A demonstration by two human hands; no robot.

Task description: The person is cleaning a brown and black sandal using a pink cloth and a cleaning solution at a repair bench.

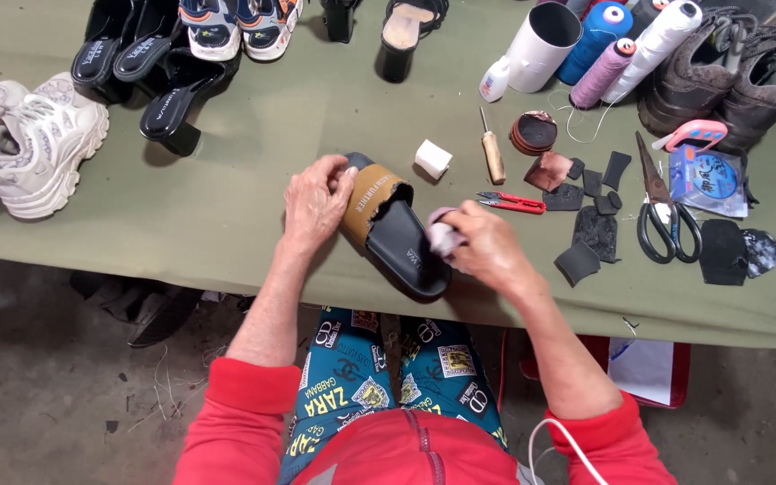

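A black slide sandal [403, 251] with a tan strap [370, 201] lies at the near edge of the olive-covered table [226, 207]. My left hand [313, 205] rests on the strap end and holds the sandal down. My right hand [482, 244] grips a small pale cloth [443, 235] pressed against the sandal's right side near the footbed.
Red thread snips [512, 203], a wooden-handled awl [492, 154], a white block [432, 158], black rubber scraps [593, 232] and large scissors [659, 208] lie to the right. Thread spools [600, 74] and brown boots [725, 76] stand far right. White sneakers [24, 144] and black heels [150, 67] sit at left.
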